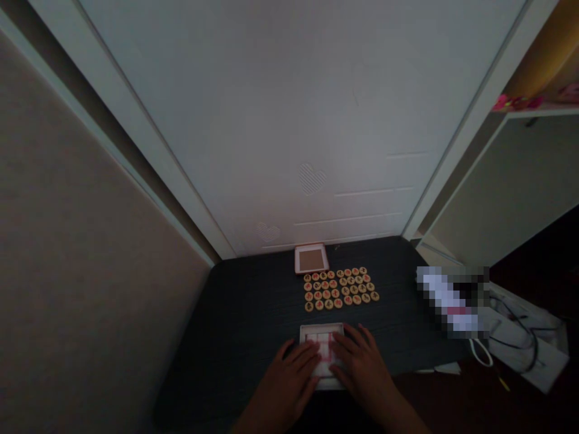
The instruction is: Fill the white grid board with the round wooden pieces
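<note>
A white box (pixel 309 329) lies near the front edge of the dark table, with a folded white sheet with red lines (pixel 324 346) inside it. My left hand (pixel 292 374) rests on the left part of the sheet, its fingers stretched out flat. From the right, my right hand (pixel 362 364) lies over the box's side and the sheet, fingers spread. Both palms face down, and they cover much of the box. Beyond the box, several round wooden Chinese chess pieces (pixel 335 293) with red and black characters are laid face up in rows, in two blocks.
Behind the pieces, a shallow white-and-pink box lid (pixel 312 260) with a brown inside sits by the white panel (pixel 294 120). The dark table (pixel 248 307) has a blurred-out object (pixel 447 301) at its right edge. Farther right, cables lie in a white container (pixel 543 358).
</note>
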Demonstrator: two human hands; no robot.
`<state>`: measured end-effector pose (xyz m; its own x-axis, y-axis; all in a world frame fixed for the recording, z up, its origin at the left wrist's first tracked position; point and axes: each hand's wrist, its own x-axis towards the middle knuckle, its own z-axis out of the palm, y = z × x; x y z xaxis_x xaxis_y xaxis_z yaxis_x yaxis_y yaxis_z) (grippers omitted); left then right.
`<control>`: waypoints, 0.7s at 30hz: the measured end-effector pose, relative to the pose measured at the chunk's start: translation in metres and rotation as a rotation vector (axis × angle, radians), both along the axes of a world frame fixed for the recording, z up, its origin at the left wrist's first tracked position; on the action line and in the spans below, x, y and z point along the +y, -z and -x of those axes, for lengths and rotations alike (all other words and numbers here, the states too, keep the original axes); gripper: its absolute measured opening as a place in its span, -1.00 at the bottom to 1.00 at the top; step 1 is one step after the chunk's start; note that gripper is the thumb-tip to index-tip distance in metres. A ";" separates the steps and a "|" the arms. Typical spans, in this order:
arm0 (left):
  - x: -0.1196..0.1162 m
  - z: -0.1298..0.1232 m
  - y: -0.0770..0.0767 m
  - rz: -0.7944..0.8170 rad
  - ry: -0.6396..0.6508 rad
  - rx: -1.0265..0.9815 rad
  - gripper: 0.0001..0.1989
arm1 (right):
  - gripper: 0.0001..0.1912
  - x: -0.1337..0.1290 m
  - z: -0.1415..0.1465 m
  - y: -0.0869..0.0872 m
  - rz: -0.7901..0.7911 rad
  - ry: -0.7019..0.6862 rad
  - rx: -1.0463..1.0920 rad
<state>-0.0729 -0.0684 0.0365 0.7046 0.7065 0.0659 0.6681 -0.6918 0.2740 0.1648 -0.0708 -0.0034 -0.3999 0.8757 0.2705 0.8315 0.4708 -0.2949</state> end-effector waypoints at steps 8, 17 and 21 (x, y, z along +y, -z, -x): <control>0.007 0.008 -0.004 0.095 0.017 -0.083 -0.65 | -0.60 -0.001 0.000 -0.001 0.059 0.016 0.046; -0.003 0.019 0.024 0.189 -0.275 -0.282 -0.27 | -0.58 -0.009 -0.019 0.005 -0.002 -0.043 0.174; -0.009 0.027 0.036 0.238 -0.301 -0.293 -0.08 | -0.45 -0.016 -0.025 0.009 0.067 -0.032 0.181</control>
<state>-0.0997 -0.0771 0.0002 0.4425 0.8957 0.0427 0.6997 -0.3747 0.6083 0.1901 -0.0873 -0.0124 -0.3784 0.8817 0.2817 0.7467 0.4707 -0.4700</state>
